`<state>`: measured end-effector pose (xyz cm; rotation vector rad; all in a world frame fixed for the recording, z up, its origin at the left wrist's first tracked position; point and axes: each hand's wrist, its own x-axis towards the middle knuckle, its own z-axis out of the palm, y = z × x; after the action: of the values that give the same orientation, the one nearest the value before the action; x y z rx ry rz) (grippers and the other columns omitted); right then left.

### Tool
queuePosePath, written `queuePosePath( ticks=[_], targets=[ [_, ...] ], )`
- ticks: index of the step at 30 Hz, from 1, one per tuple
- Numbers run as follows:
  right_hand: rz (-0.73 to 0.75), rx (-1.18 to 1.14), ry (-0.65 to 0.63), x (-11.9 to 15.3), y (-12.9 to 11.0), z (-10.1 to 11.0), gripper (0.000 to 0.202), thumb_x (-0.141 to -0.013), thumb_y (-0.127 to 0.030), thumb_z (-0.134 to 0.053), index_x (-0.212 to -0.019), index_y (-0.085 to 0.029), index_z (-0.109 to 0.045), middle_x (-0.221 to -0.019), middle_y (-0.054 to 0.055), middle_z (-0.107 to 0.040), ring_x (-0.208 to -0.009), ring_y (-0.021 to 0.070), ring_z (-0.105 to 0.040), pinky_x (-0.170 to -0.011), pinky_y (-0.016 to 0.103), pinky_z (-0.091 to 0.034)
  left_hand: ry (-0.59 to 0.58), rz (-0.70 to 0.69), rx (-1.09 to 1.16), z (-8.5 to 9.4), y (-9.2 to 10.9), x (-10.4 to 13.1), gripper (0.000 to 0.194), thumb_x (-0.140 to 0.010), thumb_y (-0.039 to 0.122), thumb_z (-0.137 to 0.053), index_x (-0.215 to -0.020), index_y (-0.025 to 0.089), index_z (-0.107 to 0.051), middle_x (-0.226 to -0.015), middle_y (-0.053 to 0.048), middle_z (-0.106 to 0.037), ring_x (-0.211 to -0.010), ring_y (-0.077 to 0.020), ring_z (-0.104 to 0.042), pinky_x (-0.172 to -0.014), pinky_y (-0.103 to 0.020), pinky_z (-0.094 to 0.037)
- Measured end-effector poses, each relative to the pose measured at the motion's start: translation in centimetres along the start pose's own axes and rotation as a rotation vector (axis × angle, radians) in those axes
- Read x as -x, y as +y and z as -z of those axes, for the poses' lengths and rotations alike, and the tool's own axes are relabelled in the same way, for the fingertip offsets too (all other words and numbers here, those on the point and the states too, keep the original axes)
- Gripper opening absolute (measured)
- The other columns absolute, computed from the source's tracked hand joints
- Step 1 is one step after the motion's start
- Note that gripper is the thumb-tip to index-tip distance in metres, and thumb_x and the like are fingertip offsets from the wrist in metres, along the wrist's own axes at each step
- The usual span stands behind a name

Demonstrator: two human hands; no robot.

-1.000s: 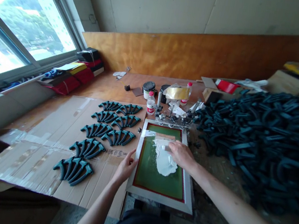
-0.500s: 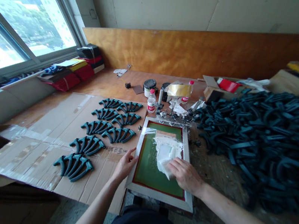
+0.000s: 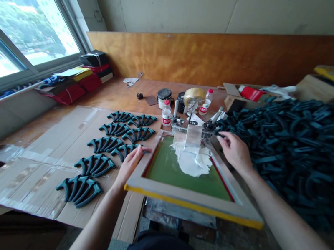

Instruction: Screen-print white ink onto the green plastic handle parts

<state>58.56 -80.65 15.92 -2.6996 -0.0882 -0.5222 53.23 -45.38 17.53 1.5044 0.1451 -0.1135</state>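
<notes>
My left hand (image 3: 132, 162) grips the left side of a screen-printing frame (image 3: 195, 199), whose near edge is tilted up off the base (image 3: 179, 215). On its green mesh (image 3: 171, 176) lies a thick patch of white ink (image 3: 192, 165). A squeegee (image 3: 193, 137) stands untouched in the ink at the far end, by the metal hinge clamps (image 3: 209, 127). My right hand (image 3: 235, 152) is beyond the frame's right side, at the edge of a heap of dark green curved plastic parts (image 3: 302, 150). Its fingers are pinched together; what they hold is unclear.
Rows of fanned green plastic parts (image 3: 95, 164) lie on flattened cardboard (image 3: 38, 155) at left. Behind the frame stand bottles with red caps (image 3: 166, 114), lidded tubs (image 3: 163, 99) and a roll of tape (image 3: 194, 95). Boxes (image 3: 254, 94) sit behind the heap.
The frame's near edge has risen, with my left hand lifting its side. My right hand has let go of the squeegee, now at the far end, and moved right to the heap.
</notes>
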Motion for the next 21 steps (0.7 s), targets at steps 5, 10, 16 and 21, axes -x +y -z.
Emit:
queuePosePath(
  ticks=[5,10,16,21],
  targets=[
    [0.066,-0.035,-0.299,7.9,1.0,-4.9,0.032,-0.084,-0.051,-0.056,-0.077,-0.02,-0.062,-0.081,0.006,-0.062,-0.078,0.0225,-0.059,-0.07,0.033,-0.046,-0.015,-0.214,0.132,-2.8,5.4,-3.9,0.05,-0.084,0.062,-0.049,-0.104,0.018,-0.062,-0.096,-0.007,-0.069,-0.083,-0.018,-0.065,-0.062,-0.024,-0.05],
    [-0.029,0.01,-0.424,10.7,-2.6,-8.2,0.011,-0.089,-0.026,-0.053,-0.082,-0.018,-0.054,-0.083,0.008,-0.063,-0.08,0.0208,-0.06,-0.07,0.029,-0.043,0.098,-0.201,0.213,-4.7,4.2,-3.2,0.055,-0.083,0.063,-0.049,-0.116,0.02,-0.055,-0.096,-0.008,-0.07,-0.082,-0.0172,-0.066,-0.061,-0.023,-0.051],
    [0.13,-0.19,-0.174,12.9,-9.1,-6.7,0.014,-0.096,-0.027,-0.046,-0.085,-0.019,-0.051,-0.087,0.006,-0.06,-0.085,0.02,-0.056,-0.074,0.03,-0.042,-0.178,0.591,0.166,-8.1,-7.6,5.1,0.069,-0.069,0.074,-0.058,-0.106,0.015,-0.063,-0.088,-0.014,-0.07,-0.078,-0.0242,-0.067,-0.057,-0.029,-0.049],
    [0.434,0.115,-0.375,10.3,-3.1,-4.4,0.014,-0.094,-0.017,-0.047,-0.094,-0.022,-0.061,-0.101,0.003,-0.061,-0.1,0.0176,-0.051,-0.087,0.03,-0.039,0.069,0.479,-0.042,-3.5,-12.1,4.3,0.053,-0.075,0.069,-0.05,-0.087,0.018,-0.059,-0.071,-0.003,-0.065,-0.056,-0.0158,-0.058,-0.047,-0.023,-0.037]
  ],
)
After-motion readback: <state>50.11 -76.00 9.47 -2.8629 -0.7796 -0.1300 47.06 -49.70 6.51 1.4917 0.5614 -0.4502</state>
